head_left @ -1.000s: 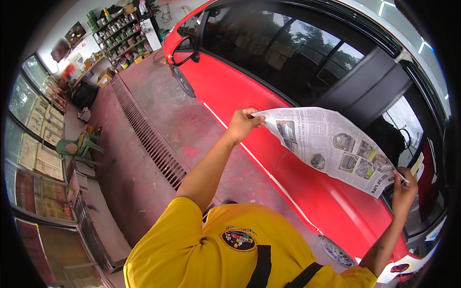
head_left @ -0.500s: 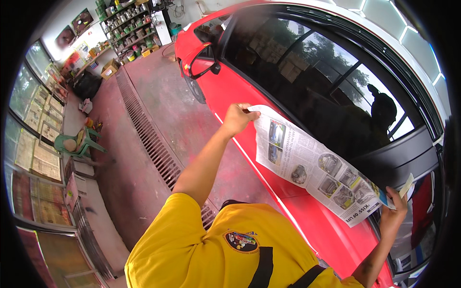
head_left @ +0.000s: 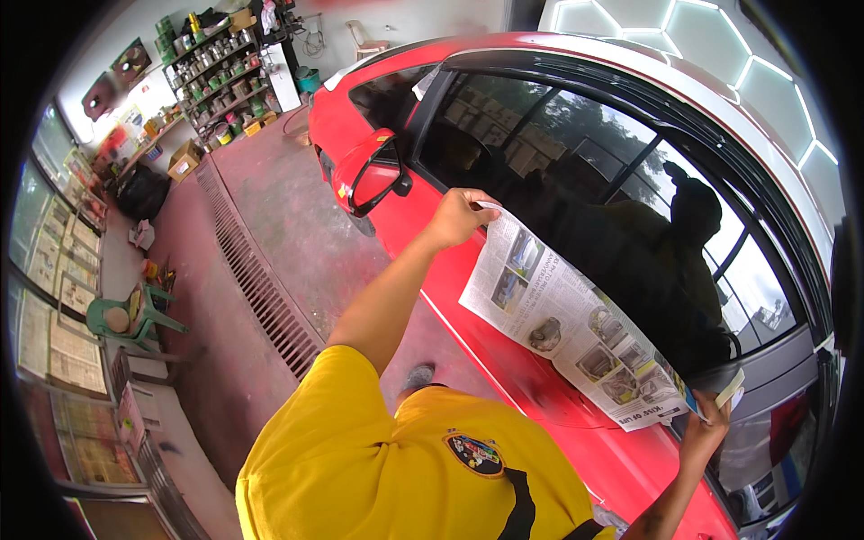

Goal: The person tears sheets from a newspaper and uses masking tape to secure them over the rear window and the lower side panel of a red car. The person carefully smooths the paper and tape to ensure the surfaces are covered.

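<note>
A long sheet of newspaper (head_left: 562, 337) is stretched between my two hands along the side of a red car (head_left: 447, 286). At its upper left corner, my left hand (head_left: 461, 219) pinches the edge. My right hand (head_left: 705, 430) grips the lower right end, beside the rear of the front door. A pale yellowish and white edge piece (head_left: 731, 389) sticks up past my right fingers; I cannot make out what it is. The sheet lies close to the dark side window (head_left: 576, 193) and covers part of the red door below. Whether it touches the door is unclear.
The car's red side mirror (head_left: 373, 173) juts out ahead of my left hand. A floor drain grate (head_left: 256, 270) runs along my left. Farther left stands a green plastic chair (head_left: 135, 315) with things on it. Shelves of cans (head_left: 220, 76) and a cardboard box (head_left: 184, 160) are at the back.
My view has shifted, and I have moved a little closer to the car. The newspaper's upper edge now sits nearer the window's lower edge. Both hands keep their grip.
</note>
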Demonstrator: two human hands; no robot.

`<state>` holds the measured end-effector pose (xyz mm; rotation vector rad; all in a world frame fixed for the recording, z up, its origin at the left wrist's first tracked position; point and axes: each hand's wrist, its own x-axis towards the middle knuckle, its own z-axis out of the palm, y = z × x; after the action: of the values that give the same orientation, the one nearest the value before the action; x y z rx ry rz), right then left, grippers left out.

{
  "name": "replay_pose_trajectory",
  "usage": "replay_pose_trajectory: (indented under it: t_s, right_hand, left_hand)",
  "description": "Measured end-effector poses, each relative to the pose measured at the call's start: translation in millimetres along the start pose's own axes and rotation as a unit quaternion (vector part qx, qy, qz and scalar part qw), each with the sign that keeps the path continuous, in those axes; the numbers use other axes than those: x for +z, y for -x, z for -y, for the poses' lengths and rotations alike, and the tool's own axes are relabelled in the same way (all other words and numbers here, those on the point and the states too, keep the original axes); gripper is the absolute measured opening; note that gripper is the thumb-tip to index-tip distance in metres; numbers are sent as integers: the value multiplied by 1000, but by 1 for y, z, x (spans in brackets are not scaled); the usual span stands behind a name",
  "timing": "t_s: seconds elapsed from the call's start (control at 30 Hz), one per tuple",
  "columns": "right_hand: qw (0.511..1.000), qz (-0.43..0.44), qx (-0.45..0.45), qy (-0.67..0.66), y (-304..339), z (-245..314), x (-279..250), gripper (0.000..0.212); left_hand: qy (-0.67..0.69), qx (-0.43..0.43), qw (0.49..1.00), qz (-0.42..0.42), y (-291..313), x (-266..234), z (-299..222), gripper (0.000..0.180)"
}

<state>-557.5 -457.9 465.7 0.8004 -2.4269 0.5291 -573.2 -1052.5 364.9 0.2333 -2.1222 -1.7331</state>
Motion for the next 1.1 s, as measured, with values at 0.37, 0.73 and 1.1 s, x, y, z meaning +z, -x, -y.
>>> replay_pose_trajectory:
  t_s: [0.37, 0.73, 1.1]
  right_hand:
    - [987, -26, 153, 34, 17, 10, 11, 23]
    - [972, -110, 131, 162, 9, 34, 4, 22]
    - [977, -68, 104, 176, 36, 38, 14, 36]
  left_hand:
    - [-10, 145, 986, 86, -57, -13, 18, 12]
    - [-183, 238, 943, 146, -86, -34, -67, 26]
    - [-291, 433, 853, 33, -62, -20, -70, 22]
